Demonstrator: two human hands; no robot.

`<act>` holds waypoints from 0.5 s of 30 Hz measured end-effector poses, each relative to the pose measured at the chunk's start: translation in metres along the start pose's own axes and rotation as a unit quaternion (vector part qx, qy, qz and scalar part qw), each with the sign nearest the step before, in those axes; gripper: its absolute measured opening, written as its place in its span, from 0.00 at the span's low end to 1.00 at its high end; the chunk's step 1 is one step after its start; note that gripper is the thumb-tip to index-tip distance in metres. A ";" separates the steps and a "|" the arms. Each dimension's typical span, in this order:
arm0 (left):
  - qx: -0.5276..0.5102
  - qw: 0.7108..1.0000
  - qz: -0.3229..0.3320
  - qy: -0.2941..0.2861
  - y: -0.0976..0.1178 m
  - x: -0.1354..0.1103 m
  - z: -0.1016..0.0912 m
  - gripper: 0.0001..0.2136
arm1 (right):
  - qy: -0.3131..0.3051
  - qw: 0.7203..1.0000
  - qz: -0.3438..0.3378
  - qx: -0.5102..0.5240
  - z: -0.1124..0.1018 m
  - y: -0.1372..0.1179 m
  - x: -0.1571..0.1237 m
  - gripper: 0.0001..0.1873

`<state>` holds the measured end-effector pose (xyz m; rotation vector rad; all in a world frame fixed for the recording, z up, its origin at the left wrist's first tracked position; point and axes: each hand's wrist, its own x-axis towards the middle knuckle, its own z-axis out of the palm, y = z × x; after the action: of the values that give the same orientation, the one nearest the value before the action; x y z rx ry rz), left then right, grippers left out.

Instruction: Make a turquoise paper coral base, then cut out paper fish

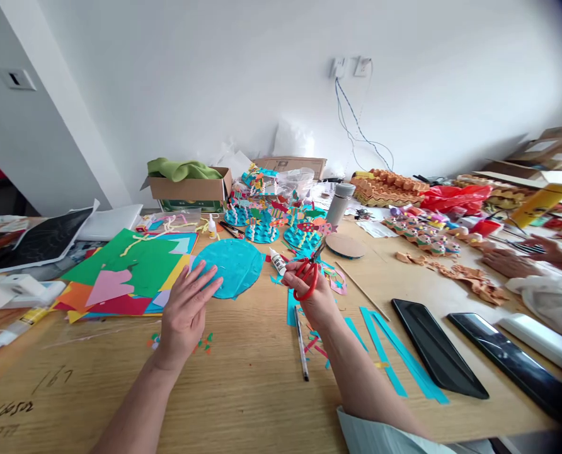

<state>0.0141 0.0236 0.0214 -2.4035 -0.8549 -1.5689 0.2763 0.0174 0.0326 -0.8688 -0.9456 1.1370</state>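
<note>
L hand (186, 310) spread, grip empty, over left edge of round bright-blue papery disc (234, 265) on tan wooden table (247, 359); contact unclr. R hand (317, 305) grasping red-handled metal scissors (315, 280); small white plastic bottle (278, 261) adj., can't tell if held.

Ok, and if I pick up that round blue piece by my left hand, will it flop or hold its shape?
The blue disc will probably hold fairly stiff, since it lies broad and flat. It's likely light for its size, as it looks thin. The papery overlap along its lower right edge might crease or catch if gripped there.
</note>
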 end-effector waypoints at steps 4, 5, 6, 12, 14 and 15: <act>0.020 0.999 0.026 -0.026 0.004 0.001 0.002 0.28 | 0.008 1.000 -0.015 -0.010 0.001 -0.003 0.000 0.20; 0.018 0.999 0.023 -0.028 0.004 0.000 0.003 0.28 | 0.008 0.999 -0.021 -0.024 0.001 -0.004 0.000 0.20; 0.013 0.999 0.017 -0.029 0.005 0.000 0.003 0.27 | 0.010 0.999 -0.026 -0.042 0.002 -0.005 -0.001 0.20; -0.103 0.982 -0.157 0.010 0.009 -0.003 0.005 0.18 | 0.010 0.984 -0.054 -0.170 0.001 -0.010 -0.004 0.32; -0.195 0.932 -0.303 0.039 0.009 -0.001 0.005 0.13 | 0.008 0.973 -0.085 -0.215 -0.002 -0.009 -0.005 0.31; -0.253 0.893 -0.368 0.052 0.009 0.000 0.004 0.13 | 0.006 0.966 -0.100 -0.238 -0.003 -0.008 -0.005 0.31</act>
<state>0.0217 0.0181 0.0216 -2.3977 -1.6437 -2.4173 0.2810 0.0103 0.0383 -1.1322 -1.2942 0.7388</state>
